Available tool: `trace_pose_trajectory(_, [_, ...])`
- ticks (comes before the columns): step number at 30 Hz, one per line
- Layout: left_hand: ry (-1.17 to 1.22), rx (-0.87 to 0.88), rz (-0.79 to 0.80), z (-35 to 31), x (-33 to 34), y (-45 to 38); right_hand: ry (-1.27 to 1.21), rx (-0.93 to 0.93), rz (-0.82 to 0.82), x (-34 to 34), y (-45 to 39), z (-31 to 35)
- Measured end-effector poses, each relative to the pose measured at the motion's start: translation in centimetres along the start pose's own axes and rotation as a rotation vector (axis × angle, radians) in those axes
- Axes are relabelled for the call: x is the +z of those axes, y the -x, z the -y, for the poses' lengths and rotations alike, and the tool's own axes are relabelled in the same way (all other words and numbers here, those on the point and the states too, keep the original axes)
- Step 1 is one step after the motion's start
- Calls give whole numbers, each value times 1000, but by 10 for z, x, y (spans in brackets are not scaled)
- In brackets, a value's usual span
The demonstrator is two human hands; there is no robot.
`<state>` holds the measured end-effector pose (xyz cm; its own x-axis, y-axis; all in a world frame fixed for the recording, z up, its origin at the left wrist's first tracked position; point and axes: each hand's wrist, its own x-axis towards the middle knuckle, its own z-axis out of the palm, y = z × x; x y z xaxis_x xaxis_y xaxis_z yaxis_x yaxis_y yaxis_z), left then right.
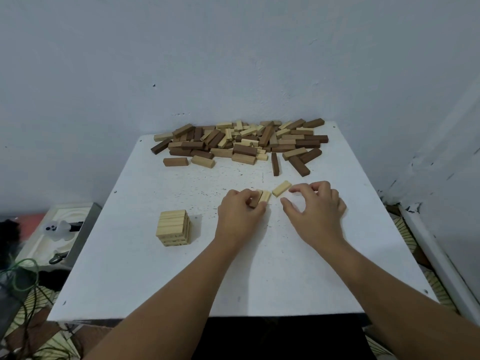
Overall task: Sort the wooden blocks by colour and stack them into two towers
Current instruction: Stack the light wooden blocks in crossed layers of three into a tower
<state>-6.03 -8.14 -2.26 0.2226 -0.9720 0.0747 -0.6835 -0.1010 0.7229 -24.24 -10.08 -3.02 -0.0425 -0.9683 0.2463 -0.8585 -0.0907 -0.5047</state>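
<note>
**Light blocks in hand, mixed pile waiting at the far edge**

Nearest to me on the white tabletop (pixel 145 268) stands the light-wood tower (pixel 174 228), a few square layers high, toward the left. I judge it easy to knock: the blocks are small, stiff and light, with smooth faces, so any sideways nudge could shift a layer.

Just beyond, my left hand (pixel 240 214) has its fingers curled round two light blocks (pixel 261 198) held side by side. My right hand (pixel 315 209) rests next to it, fingers loosely bent and apart, gripping nothing; its fingertips sit just beside a single light block (pixel 281 188) lying flat.

I would take that block by its long sides, thumb against forefinger, since the narrow ends give little purchase. Pressed together along their long faces, three blocks should carry as one layer.

Farthest off, against the wall, lies the mixed pile of blocks (pixel 241 142), dark and light jumbled, several overlapping. No dark tower is visible yet.
</note>
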Motion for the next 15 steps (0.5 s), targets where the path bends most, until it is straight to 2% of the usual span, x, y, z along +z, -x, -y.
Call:
trace_pose_trajectory(4, [98,64,47,10,-8,20,125,-56,196,-8,-7,7])
trace_pose_trajectory(7, [121,67,0,17,-9,27,174,-62,304,-12,-11,10])
trace_pose_trajectory(15, [62,63,-52,20,3,22,45,-97,260,-13,10,4])
